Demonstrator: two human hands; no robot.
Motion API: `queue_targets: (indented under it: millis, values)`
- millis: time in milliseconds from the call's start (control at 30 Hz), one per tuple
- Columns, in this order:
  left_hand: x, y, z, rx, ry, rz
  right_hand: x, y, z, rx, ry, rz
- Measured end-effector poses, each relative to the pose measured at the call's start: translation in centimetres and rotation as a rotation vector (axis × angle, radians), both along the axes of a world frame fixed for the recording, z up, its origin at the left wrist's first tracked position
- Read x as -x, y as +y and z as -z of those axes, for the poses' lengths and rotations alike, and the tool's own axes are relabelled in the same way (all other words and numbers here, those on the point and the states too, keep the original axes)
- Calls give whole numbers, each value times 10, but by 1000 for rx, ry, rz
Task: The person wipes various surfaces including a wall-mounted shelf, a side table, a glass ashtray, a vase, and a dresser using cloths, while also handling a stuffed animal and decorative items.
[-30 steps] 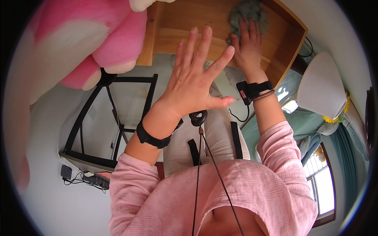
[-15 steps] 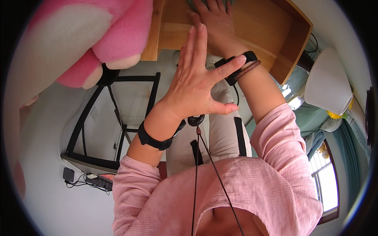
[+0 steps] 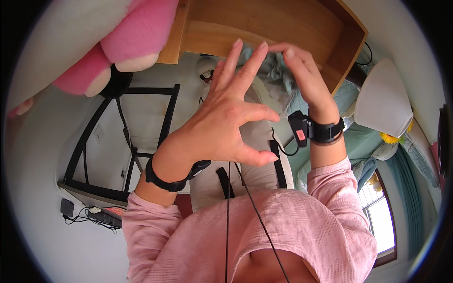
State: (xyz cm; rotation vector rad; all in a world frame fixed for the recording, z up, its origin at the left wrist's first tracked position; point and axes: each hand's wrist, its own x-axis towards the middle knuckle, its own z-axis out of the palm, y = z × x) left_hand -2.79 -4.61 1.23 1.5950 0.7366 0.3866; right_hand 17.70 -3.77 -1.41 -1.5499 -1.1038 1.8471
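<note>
My left hand (image 3: 225,120) is in front of me, palm down with its fingers spread, and holds nothing. To its right, my right hand (image 3: 309,75) is bent at the wrist, its fingers closed on a crumpled grey-blue cloth (image 3: 278,70). The cloth hangs beside the near edge of a wooden shelf compartment (image 3: 264,23), and my fingers hide part of it. Each wrist wears a black strap, and the right one carries a small black device (image 3: 298,129) with a cable.
A large pink and white plush toy (image 3: 137,37) fills the upper left. Below it stands a black metal frame (image 3: 122,141), with a power strip and tangled cables (image 3: 101,217) nearby. A white lampshade (image 3: 384,99) and yellow flower (image 3: 390,138) are at the right.
My right hand has come off the wooden surface, drawing the cloth back toward me and to the right. My left hand has lowered slightly, still spread.
</note>
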Motion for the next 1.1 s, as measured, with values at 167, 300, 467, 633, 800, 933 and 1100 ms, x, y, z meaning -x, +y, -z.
queue_targets:
  millis: [167, 300, 467, 633, 800, 933, 1100]
  values:
    - [-10, 1, -17, -20, 98, 113, 20, -13, -52, 280, 199, -89]
    - [-21, -1, -20, -60, 106, 154, 21, -25, -57, 352, 177, 104]
    - [-35, -8, -20, -28, 82, 162, 9, -35, -57, 333, 137, 119]
    - [-47, -12, -18, 14, 40, 159, -4, -38, -59, 360, 105, 110]
    - [-55, -11, -20, 16, 8, 147, -14, -41, -60, 397, 100, 127]
    - [-61, -13, -18, 19, -5, 140, -14, -41, -60, 302, 128, 153]
    - [-64, -15, -17, 17, 12, 139, -21, -39, -60, 368, 117, 92]
